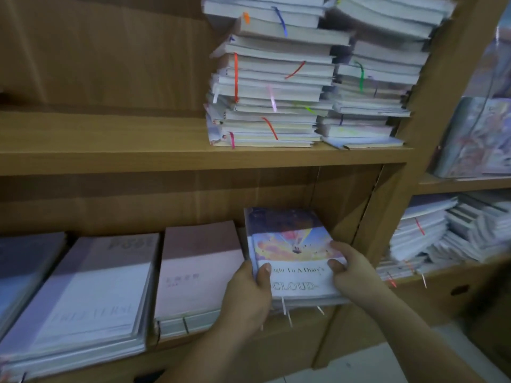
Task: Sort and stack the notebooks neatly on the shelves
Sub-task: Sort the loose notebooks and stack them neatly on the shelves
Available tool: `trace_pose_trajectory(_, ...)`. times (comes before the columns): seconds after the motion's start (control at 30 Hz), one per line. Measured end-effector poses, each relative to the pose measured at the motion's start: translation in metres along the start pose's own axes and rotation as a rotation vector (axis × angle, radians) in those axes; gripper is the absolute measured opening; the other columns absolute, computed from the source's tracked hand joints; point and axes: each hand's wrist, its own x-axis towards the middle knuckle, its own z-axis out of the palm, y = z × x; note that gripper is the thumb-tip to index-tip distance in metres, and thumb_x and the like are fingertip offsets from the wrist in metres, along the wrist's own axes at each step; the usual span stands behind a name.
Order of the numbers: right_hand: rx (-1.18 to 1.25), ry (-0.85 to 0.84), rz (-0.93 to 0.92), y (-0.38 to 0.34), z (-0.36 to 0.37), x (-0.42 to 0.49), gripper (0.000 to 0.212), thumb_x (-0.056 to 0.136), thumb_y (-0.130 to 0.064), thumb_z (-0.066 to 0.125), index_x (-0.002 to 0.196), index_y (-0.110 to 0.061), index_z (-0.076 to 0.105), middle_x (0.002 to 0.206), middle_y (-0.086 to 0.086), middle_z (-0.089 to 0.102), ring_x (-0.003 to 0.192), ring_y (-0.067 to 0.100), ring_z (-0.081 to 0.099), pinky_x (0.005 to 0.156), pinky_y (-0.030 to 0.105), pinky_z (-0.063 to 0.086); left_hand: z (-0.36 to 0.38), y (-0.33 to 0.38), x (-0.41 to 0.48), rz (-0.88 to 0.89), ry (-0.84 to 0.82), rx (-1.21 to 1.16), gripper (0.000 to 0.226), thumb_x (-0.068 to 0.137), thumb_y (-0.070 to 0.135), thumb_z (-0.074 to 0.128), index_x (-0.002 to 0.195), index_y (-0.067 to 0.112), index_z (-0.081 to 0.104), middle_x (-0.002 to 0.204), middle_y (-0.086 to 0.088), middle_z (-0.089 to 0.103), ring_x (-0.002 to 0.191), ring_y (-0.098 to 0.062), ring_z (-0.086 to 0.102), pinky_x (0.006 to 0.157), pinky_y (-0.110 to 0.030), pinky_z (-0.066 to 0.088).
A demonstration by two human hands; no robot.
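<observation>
A small stack of notebooks with a hot-air-balloon cover reading "CLOUD" lies at the right end of the lower shelf. My left hand grips its left edge, thumb on the cover. My right hand grips its right edge, fingers curled onto the cover. Ribbon bookmarks hang from the stack's front. To its left lie a pink notebook stack and a lilac-and-white stack.
The upper shelf board carries two tall uneven piles of notebooks with coloured ribbons at its right end. A wooden upright divides off a neighbouring unit with more piled notebooks and wrapped packs.
</observation>
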Motion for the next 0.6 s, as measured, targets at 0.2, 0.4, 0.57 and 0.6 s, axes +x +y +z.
trace_pose_trajectory(0.2,0.077,-0.047,0.011,0.003,0.008,0.026,0.039,0.100,-0.020,0.056,0.139,-0.020,0.055,0.131,0.000,0.058,0.120,0.019,0.054,0.091,0.024,0.039,0.010,-0.013,0.026,-0.012,0.049,0.187,0.036,0.104,0.048,0.040,0.111,0.020,0.061,0.107,-0.001,0.072,0.097,-0.023,0.067,0.087,-0.041,0.056)
trace_pose_trajectory(0.4,0.172,0.049,-0.011,-0.004,0.007,0.048,0.029,0.099,-0.021,0.062,0.127,-0.016,0.066,0.122,0.001,0.063,0.105,0.016,0.057,0.082,0.022,0.041,0.015,-0.017,0.038,-0.002,0.085,0.204,0.042,0.103,0.051,0.039,0.108,0.017,0.063,0.102,-0.003,0.071,0.094,-0.024,0.065,0.085,-0.042,0.055)
trace_pose_trajectory(0.57,0.238,0.102,0.092,0.011,0.016,0.048,0.035,0.095,-0.024,0.068,0.128,-0.012,0.065,0.125,0.006,0.065,0.108,0.021,0.059,0.087,0.027,0.043,0.012,-0.017,0.033,0.051,0.095,0.431,0.050,0.096,0.066,0.041,0.085,0.022,0.061,0.077,0.004,0.067,0.075,-0.019,0.064,0.068,-0.038,0.056)
trace_pose_trajectory(0.6,0.245,0.103,0.113,0.013,0.018,0.046,0.039,0.095,-0.025,0.068,0.131,-0.010,0.063,0.126,0.007,0.064,0.110,0.021,0.057,0.089,0.028,0.041,0.010,-0.017,0.029,0.093,0.114,0.491,0.047,0.096,0.065,0.042,0.089,0.023,0.062,0.078,0.006,0.067,0.076,-0.019,0.065,0.066,-0.035,0.056)
